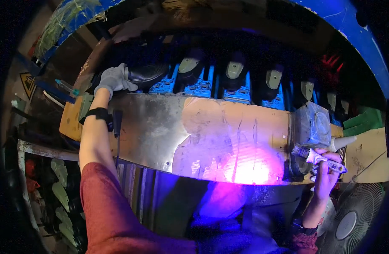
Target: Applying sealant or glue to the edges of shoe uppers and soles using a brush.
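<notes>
At bench's far edge, gloved left hand (114, 79) gripping glossy black shoe (145, 74), right hand (326, 169) holding brush (317, 157).

Yellow triangular sign (27, 83), perhaps a warning, far left.

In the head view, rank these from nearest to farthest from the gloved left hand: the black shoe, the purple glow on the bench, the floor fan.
1. Black shoe: under the left hand, touching it, upper left.
2. Purple glow: on the bench front, centre right.
3. Floor fan: lower right corner, below the right hand.
</notes>
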Tool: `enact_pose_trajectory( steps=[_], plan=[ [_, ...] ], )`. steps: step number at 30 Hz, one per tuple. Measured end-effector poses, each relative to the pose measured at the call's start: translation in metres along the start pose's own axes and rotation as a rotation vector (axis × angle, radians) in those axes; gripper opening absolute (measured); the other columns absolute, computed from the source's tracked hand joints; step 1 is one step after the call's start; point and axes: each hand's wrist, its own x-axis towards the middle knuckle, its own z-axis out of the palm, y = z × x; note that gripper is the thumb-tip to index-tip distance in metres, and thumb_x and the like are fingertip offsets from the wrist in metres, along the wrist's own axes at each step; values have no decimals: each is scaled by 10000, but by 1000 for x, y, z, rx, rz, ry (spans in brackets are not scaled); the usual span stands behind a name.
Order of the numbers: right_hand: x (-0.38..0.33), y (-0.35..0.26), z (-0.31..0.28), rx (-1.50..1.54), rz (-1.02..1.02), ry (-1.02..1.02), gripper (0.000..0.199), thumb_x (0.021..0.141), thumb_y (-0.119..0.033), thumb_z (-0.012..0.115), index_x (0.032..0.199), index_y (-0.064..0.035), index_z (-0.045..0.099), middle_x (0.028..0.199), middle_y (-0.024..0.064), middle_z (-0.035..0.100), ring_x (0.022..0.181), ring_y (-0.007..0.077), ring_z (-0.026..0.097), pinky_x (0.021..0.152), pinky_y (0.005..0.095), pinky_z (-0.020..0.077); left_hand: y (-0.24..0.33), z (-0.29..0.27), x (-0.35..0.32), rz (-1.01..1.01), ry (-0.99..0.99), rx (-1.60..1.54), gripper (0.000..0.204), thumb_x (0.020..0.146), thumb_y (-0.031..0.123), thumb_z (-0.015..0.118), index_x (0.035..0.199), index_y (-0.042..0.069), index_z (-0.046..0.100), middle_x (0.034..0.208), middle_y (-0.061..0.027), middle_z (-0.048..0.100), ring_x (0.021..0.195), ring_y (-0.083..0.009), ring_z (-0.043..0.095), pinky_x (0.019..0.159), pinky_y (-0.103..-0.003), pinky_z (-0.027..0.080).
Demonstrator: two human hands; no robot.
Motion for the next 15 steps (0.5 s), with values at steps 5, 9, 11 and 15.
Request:
enact_pose_trajectory(
  steps=[5,9,11,15],
  plan=[
    [-6,0,-2,17,20,18,189,905,-105,536,1061,-22,467,1080,178,587,960,229,569,898,368,439,60,7,-39,135,322,179,500,664,506,716,924,98,591,886,-140,637,863,-317,608,753,-401,482],
    [2,0,-2,76,86,108,111,930,-66,499,1028,-23,473,1026,159,610,850,171,599,714,262,510,59,0,-99,-37,326,-30,430,757,510,636,817,85,610,827,-161,633,825,-339,612,682,-431,478],
    [3,1,-12,45,104,136,77,935,-73,502,989,-22,479,983,138,617,794,138,594,660,236,509,46,4,-133,-214,254,-131,480,755,543,619,830,70,601,837,-168,639,846,-343,617,725,-433,476],
    [-19,13,-32,-81,132,198,51,945,-86,485,941,-36,497,926,114,629,764,125,589,633,250,503,51,1,-205,-341,-39,-341,577,673,586,667,864,55,548,828,-142,652,870,-287,641,785,-383,472]
  ],
)
